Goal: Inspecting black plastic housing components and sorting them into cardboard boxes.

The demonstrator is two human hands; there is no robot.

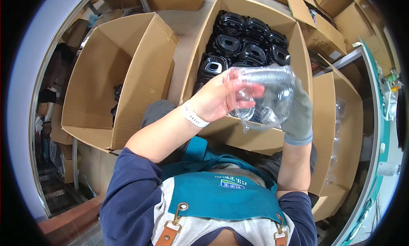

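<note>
My bare left hand point(213, 96), with a white wristband, grips the left side of a nested stack of clear plastic blister shells point(272, 95). On the right side, my right hand point(299, 114) in a grey-green glove holds the same stack; its fingers are partly hidden behind the plastic. Many close-set ridges show along the stack's upper edge. Beneath the hands stands a large cardboard box point(197, 61), packed with rows of black moulded plastic trays point(251, 54), some of them covered by the stack.
Another tall cardboard box point(142, 46) at left has a few black pieces point(116, 101) low inside. To the right, a cardboard box point(324, 131) contains clear plastic shells point(337, 131). More cartons point(326, 39) stand at the back right, beside a teal-edged frame point(377, 88).
</note>
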